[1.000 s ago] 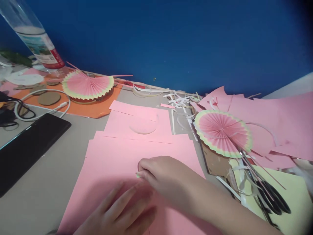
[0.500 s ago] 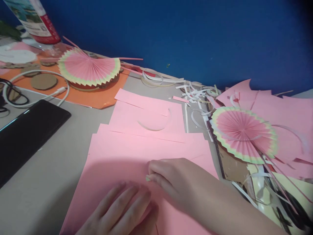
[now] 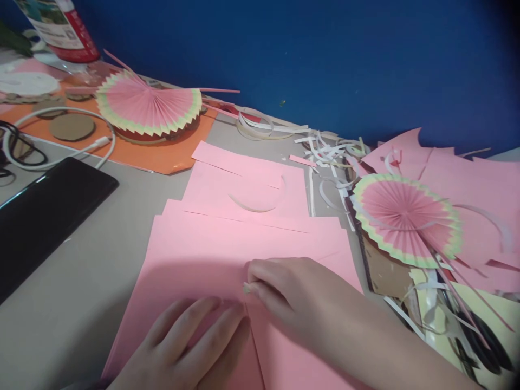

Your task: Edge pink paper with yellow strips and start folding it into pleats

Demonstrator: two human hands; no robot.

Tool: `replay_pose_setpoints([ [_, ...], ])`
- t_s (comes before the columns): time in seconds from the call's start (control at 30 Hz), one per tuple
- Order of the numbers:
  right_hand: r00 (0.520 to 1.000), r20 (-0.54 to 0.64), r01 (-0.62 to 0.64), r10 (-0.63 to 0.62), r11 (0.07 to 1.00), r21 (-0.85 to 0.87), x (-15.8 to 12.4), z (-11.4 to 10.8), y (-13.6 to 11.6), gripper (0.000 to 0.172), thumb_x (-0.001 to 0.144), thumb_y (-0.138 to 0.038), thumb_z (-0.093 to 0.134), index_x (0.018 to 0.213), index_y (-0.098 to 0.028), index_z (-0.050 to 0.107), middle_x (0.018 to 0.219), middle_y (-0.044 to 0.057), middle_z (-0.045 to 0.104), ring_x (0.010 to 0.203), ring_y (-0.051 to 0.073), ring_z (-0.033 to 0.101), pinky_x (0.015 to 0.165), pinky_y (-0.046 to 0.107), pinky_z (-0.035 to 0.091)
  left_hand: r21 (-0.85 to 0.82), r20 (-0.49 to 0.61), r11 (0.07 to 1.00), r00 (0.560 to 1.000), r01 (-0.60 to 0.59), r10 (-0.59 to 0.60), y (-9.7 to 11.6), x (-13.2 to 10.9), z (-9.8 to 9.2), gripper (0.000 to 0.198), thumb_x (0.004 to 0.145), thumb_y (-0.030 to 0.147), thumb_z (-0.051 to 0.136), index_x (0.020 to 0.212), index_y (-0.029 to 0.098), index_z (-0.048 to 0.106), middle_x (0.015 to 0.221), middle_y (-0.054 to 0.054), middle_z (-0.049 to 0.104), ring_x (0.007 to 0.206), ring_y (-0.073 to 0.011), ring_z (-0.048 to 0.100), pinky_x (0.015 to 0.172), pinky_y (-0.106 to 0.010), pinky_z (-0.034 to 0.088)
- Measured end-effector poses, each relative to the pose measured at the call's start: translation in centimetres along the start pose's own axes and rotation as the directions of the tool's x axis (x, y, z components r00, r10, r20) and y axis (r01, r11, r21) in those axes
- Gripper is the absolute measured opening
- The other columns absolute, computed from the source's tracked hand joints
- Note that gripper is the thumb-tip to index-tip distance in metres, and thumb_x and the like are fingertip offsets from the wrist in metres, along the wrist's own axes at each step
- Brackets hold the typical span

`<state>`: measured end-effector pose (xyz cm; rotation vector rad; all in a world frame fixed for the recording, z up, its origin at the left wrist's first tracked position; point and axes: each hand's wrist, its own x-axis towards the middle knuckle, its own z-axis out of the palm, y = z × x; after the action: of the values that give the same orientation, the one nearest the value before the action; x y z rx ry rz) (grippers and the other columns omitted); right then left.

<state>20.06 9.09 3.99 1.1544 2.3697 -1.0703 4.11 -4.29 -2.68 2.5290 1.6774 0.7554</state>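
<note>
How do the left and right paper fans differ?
The left fan forms roughly a half-circle; the right fan, nearly a full disc. The left fan sits over an orange sheet; the right fan, partly over cut pink paper. Both have pink pleats and yellow-green rims.

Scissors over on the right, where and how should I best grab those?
Probably by the black handles, coming from the near right side: they slant toward you, while the other end points away toward the round paper fan. I'd ease them out gently, since a thin pink stick appears to cross over them.
</note>
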Motion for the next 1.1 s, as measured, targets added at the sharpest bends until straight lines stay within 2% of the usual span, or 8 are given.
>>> replay_pose_setpoints([
  [0.2,0.998,0.039,-0.049,0.049,0.999,-0.014,0.0,-0.1,-0.4,0.019,0.084,-0.018,0.044,0.065,-0.018,0.044,0.059,-0.004,0.053,0.052,0.008,0.041,0.049,0.024,0.019,-0.074,-0.04,0.997,0.999,-0.005,0.002,0.1,0.1,-0.5,0.027,0.087,0.024,0.042,0.098,0.028,0.066,0.105,0.01,0.068,0.094,-0.0149,0.053,0.109,-0.031,0.02],
  [0.43,1.0,-0.015,-0.007,0.006,0.999,-0.039,-0.1,0.4,-0.1,0.017,0.083,-0.018,0.044,0.066,-0.019,0.044,0.061,-0.004,0.054,0.053,0.008,0.041,0.05,0.024,0.019,-0.076,-0.017,0.997,1.0,0.004,-0.005,-0.1,0.2,-0.9,0.022,0.088,0.034,0.048,0.098,0.029,0.067,0.109,0.012,0.068,0.092,-0.0155,0.053,0.105,-0.03,0.023],
  [0.7,0.999,-0.014,-0.045,0.044,0.997,-0.069,0.0,0.4,-0.3,0.017,0.083,-0.02,0.044,0.066,-0.019,0.044,0.06,-0.004,0.054,0.052,0.008,0.041,0.049,0.024,0.018,-0.056,0.014,0.997,0.998,-0.06,0.061,-0.2,1.3,-1.5,0.024,0.09,0.035,0.045,0.093,0.026,0.067,0.109,0.009,0.068,0.089,-0.0149,0.054,0.088,-0.029,0.034],
  [0.93,0.997,0.024,-0.067,0.07,0.992,-0.106,0.2,0.3,-0.9,0.016,0.082,-0.018,0.046,0.067,-0.018,0.048,0.06,-0.003,0.053,0.05,0.008,0.038,0.048,0.025,0.016,-0.041,0.05,0.998,0.998,0.045,-0.043,0.1,1.3,-1.5,0.025,0.089,0.039,0.045,0.094,0.027,0.066,0.112,0.011,0.067,0.091,-0.0155,0.055,0.09,-0.03,0.032],
  [1.1,0.997,0.037,-0.064,0.068,0.993,-0.095,0.1,0.2,-0.9,0.016,0.082,-0.018,0.047,0.066,-0.018,0.048,0.06,-0.003,0.053,0.05,0.008,0.039,0.048,0.025,0.017,-0.025,0.016,0.996,0.996,0.089,-0.089,0.4,1.8,-1.5,0.026,0.091,0.039,0.042,0.089,0.029,0.066,0.108,0.014,0.068,0.09,-0.0128,0.055,0.087,-0.028,0.032],
])
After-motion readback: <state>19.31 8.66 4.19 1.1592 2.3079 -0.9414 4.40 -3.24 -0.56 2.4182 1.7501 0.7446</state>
